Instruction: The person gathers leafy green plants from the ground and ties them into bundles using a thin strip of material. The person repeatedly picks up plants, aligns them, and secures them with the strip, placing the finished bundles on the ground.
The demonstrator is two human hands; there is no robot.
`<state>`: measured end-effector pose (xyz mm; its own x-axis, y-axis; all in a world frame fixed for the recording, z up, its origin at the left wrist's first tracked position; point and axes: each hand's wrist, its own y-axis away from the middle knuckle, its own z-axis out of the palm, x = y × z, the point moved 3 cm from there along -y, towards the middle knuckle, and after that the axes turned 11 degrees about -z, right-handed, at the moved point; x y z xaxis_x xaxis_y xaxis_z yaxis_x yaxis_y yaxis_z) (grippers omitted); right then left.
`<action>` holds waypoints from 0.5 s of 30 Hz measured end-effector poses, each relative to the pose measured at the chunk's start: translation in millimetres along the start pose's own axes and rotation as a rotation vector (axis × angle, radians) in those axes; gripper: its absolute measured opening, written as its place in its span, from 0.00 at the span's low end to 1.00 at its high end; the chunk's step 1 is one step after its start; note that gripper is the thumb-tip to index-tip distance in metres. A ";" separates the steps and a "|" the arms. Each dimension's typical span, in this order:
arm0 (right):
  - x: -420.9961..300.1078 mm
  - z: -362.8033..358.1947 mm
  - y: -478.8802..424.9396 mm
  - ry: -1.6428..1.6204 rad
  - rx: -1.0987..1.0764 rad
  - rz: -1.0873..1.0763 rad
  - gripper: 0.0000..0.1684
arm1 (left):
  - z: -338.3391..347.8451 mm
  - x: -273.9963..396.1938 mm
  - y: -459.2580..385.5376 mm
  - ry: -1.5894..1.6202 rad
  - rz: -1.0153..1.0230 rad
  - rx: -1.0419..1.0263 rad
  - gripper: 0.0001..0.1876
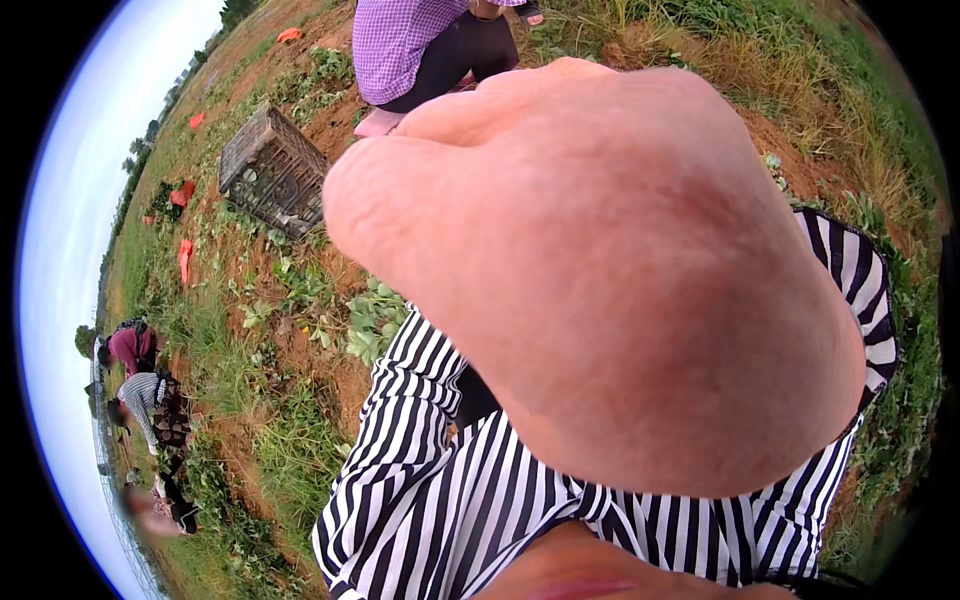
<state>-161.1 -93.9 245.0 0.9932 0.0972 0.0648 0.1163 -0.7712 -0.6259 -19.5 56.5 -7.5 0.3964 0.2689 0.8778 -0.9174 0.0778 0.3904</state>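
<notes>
A large, blurred bare hand, apparently my right hand, fills the middle of the head view very near the lens. Its fingers are mostly hidden, so whether they hold anything cannot be told. Black-and-white striped cloth shows behind its right edge. My left hand is out of sight; a striped left sleeve ends behind the raised hand. Green leafy plants grow on reddish soil just beyond that sleeve. Past the raised hand, a co-worker in a purple checked shirt crouches at the top.
A dark, open-sided crate stands on the soil at upper left. Orange-red bags lie farther off. Several co-workers, one in a striped top, bend over at far left. Dry grass covers the upper right.
</notes>
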 end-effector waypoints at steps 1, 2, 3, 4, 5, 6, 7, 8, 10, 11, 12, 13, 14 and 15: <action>-3.8 10.6 -1.8 -0.033 -0.013 -0.017 0.14 | 1.6 -2.8 -1.9 -0.021 -0.005 -0.007 0.13; -15.6 22.5 -4.7 -0.035 -0.042 -0.041 0.14 | -1.1 -6.9 -0.7 -0.026 -0.001 -0.005 0.13; -19.9 33.2 -4.7 -0.057 -0.059 -0.051 0.13 | -2.4 -9.7 -2.8 -0.009 -0.001 0.014 0.13; -24.3 38.6 -7.4 -0.053 -0.080 -0.053 0.13 | 0.8 -11.4 -3.9 0.040 0.001 0.060 0.14; -31.1 42.6 -9.3 -0.054 -0.095 -0.065 0.13 | -1.2 -13.0 -4.4 0.061 -0.021 0.076 0.14; -35.4 45.9 -10.7 -0.055 -0.107 -0.073 0.12 | -1.5 -13.2 -6.0 0.052 0.017 0.090 0.13; -39.1 48.9 -11.7 -0.046 -0.119 -0.077 0.12 | -0.4 -11.8 -7.9 0.038 0.057 0.098 0.13; -42.2 51.2 -11.4 -0.043 -0.133 -0.079 0.12 | 0.1 -13.1 -8.3 0.018 0.082 0.114 0.13; -47.2 52.9 -10.9 -0.042 -0.140 -0.088 0.11 | -5.8 -14.1 -13.0 -0.042 0.115 0.177 0.12; -48.9 53.8 -8.9 -0.047 -0.158 -0.085 0.11 | -4.0 -18.4 -15.7 0.022 0.083 0.185 0.11; -49.2 57.1 -10.5 -0.045 -0.159 -0.086 0.11 | -8.1 -15.2 -20.3 0.027 0.105 0.193 0.10; -48.2 59.2 -9.2 -0.038 -0.170 -0.084 0.11 | -7.6 -14.8 -26.5 0.037 0.125 0.190 0.10; -49.0 61.5 -8.4 -0.033 -0.180 -0.077 0.10 | -9.2 -19.9 -28.7 0.045 0.122 0.204 0.08; -49.4 60.6 -5.3 -0.023 -0.176 -0.069 0.10 | -8.4 -18.9 -28.1 0.054 0.145 0.195 0.08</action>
<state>-211.4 -56.5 198.0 0.9824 0.1670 0.0836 0.1866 -0.8600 -0.4750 -1.6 57.3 -37.4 0.2539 0.3149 0.9145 -0.9380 -0.1504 0.3122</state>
